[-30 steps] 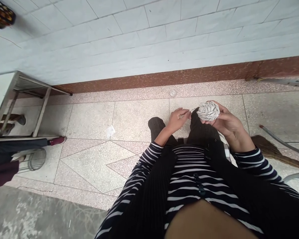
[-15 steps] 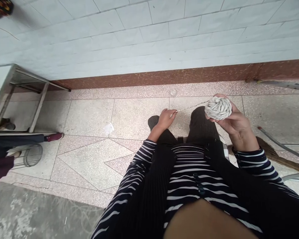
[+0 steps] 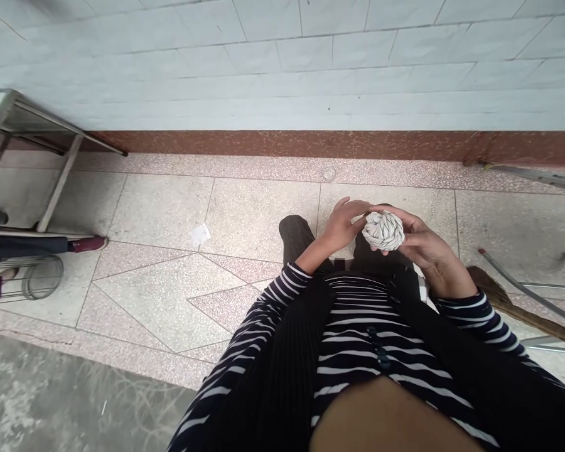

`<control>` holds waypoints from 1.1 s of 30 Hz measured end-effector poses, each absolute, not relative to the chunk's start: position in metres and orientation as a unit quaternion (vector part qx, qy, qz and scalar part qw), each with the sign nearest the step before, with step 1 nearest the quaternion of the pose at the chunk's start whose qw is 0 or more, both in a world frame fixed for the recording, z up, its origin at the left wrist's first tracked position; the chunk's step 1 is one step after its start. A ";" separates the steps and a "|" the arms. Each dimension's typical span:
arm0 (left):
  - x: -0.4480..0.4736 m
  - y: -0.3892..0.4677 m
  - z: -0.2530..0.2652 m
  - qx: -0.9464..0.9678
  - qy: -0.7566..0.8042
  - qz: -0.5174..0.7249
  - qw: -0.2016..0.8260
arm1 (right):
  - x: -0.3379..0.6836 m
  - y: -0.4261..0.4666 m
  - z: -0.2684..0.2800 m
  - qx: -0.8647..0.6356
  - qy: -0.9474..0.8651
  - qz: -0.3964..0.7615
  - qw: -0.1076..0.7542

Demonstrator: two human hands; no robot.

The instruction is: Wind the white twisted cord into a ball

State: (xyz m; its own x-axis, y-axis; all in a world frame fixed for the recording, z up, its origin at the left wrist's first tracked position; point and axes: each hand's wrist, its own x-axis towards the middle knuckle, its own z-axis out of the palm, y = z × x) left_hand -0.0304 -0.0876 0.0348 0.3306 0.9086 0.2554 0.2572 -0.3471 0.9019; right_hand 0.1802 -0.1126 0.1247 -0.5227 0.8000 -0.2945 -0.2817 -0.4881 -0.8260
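A round ball of pale twisted cord [image 3: 384, 231] is in front of my lap, above my right knee. My right hand [image 3: 426, 251] is closed around its right and far side, with the thumb against it. On the ball's left edge my left hand [image 3: 346, 225] touches it, thumb and fingers brought together there. One finger of that hand sticks out. The short length of cord in its pinch is hidden from view by the fingers and the ball.
A metal-framed table [image 3: 68, 172] stands at the left, near another person's shoe [image 3: 88, 244] and a wire frame [image 3: 42, 277]. White scrap [image 3: 200, 236] lies on the floor. A small round drain [image 3: 329, 174] is by the tiled wall. Metal legs [image 3: 522, 285] stand at the right.
My left hand has moved right, up to the ball, and the stretched cord between the hands no longer shows. My right hand has brought the ball left and slightly nearer, turning it.
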 end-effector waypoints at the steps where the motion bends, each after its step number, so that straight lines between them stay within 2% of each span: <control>1: -0.031 -0.089 0.033 0.711 0.395 0.420 0.402 | 0.180 -0.113 0.124 -0.344 -0.369 0.795 0.339; 4: -0.029 -0.097 0.029 0.684 0.383 0.434 0.444 | 0.179 -0.112 0.125 -0.336 -0.358 0.807 0.329; 7: -0.028 -0.104 0.029 0.664 0.420 0.395 0.475 | 0.181 -0.111 0.129 -0.322 -0.351 0.818 0.323; 13: -0.038 -0.104 0.035 0.667 0.497 0.348 0.433 | 0.189 -0.110 0.136 -0.322 -0.356 0.801 0.356; 22: -0.045 -0.102 0.043 0.658 0.473 0.348 0.472 | 0.191 -0.099 0.107 -0.391 -0.317 0.748 0.432; 33: -0.044 -0.095 0.023 0.556 0.510 0.374 0.540 | 0.183 -0.105 0.084 -0.373 -0.257 0.795 0.404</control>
